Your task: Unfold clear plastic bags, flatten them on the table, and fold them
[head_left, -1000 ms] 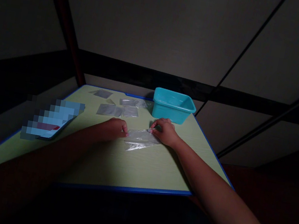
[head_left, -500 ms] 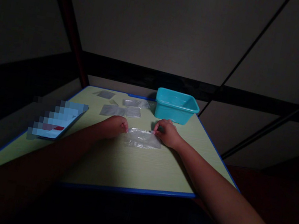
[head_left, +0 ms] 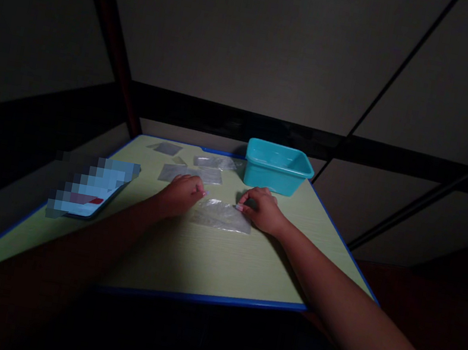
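Note:
A clear plastic bag [head_left: 223,218] lies nearly flat on the pale green table, its long side running across in front of me. My left hand [head_left: 183,191] is closed, with thumb and fingertips pinched at the bag's far left corner. At the far right corner, my right hand [head_left: 262,209] pinches the bag's edge between thumb and forefinger, the other fingers curled. The thin film at the fingertips is hard to make out in the dim light.
A turquoise plastic basket [head_left: 274,177] stands at the table's back right, beyond my right hand. Several flat clear pieces, among them one plastic piece [head_left: 215,163], lie behind my left hand. A blurred-out phone or tablet [head_left: 116,187] rests at left. The table [head_left: 208,267] has a blue edge.
My left hand has risen slightly and moved a little away from me. The bag looks flatter and less crinkled. The right hand has barely moved.

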Motion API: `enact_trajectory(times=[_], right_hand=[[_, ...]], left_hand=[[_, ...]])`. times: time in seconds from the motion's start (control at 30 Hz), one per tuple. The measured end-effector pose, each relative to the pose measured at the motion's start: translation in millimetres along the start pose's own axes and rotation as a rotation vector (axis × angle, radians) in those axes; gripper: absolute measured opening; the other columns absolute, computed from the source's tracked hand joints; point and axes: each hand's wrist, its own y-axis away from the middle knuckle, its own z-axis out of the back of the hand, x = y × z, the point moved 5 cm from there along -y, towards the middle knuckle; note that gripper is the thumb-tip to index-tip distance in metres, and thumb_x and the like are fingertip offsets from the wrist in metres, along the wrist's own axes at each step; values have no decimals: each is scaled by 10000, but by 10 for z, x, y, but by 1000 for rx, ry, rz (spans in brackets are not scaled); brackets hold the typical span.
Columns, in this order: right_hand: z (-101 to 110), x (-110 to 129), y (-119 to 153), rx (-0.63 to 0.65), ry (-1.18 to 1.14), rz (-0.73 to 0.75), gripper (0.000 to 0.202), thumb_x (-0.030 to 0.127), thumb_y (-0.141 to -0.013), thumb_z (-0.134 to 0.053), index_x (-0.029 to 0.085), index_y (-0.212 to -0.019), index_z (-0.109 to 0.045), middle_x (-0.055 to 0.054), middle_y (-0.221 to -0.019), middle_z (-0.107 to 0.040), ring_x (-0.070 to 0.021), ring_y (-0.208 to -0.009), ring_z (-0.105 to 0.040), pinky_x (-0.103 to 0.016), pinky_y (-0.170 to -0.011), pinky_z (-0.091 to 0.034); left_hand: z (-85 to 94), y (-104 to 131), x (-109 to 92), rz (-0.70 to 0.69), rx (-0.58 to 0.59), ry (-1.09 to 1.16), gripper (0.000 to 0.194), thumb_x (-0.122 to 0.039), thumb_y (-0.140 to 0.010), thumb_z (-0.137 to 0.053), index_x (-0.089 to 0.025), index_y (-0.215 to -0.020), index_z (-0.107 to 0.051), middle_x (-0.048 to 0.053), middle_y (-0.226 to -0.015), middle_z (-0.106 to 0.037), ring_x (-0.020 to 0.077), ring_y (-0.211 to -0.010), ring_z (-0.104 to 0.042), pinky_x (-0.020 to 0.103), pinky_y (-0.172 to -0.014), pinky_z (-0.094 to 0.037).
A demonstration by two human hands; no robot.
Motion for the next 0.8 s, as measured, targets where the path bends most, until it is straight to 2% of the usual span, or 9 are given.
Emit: enact_trajectory(times=[0.13, 0.23, 0.43, 0.63, 0.8], right_hand=[[-21, 20, 7, 14, -1, 0, 122, 299, -807, -628, 210, -887, -651, -61, -976, -624, -228, -991, -482, -355, -847, -313], [-35, 26, 11, 14, 12, -9, 122, 300, -808, -627, 214, -890, -651, -64, -991, -614, -233, -999, -471, -356, -838, -313], [-58, 52, 14, 8, 70, -23, 188, 266, -772, -660, 225, -953, -630, -70, -1044, -578, -251, -1026, -447, -358, -810, -326], [-83, 67, 22, -14, 67, -27, 188, 280, -786, -648, 236, -967, -620, -73, -1061, -573, -260, -1044, -444, -373, -805, -318], [-96, 67, 28, -25, 62, -17, 200, 290, -790, -644, 237, -981, -612, -73, -1083, -576, -263, -1071, -441, -398, -828, -302]], left_hand=[[-99, 34, -9, 135, -10, -98, 340, -537, -771, -534, -198, -745, -525, 86, -899, -584, 298, -988, -486, 428, -824, -379], [-150, 47, -93, 116, -17, -153, 386, -585, -752, -557, -201, -760, -519, 99, -939, -566, 319, -1012, -458, 435, -800, -367], [-194, 21, -219, -36, -2, -206, 307, -495, -817, -518, -201, -737, -552, 77, -900, -556, 290, -988, -451, 407, -800, -349], [-218, -35, -130, -51, 27, -117, 248, -381, -839, -452, -208, -702, -567, 54, -817, -570, 248, -911, -479, 373, -812, -367], [-140, -86, -49, -50, -11, -11, 256, -338, -811, -437, -205, -595, -472, 28, -677, -542, 206, -774, -495, 350, -834, -368]])
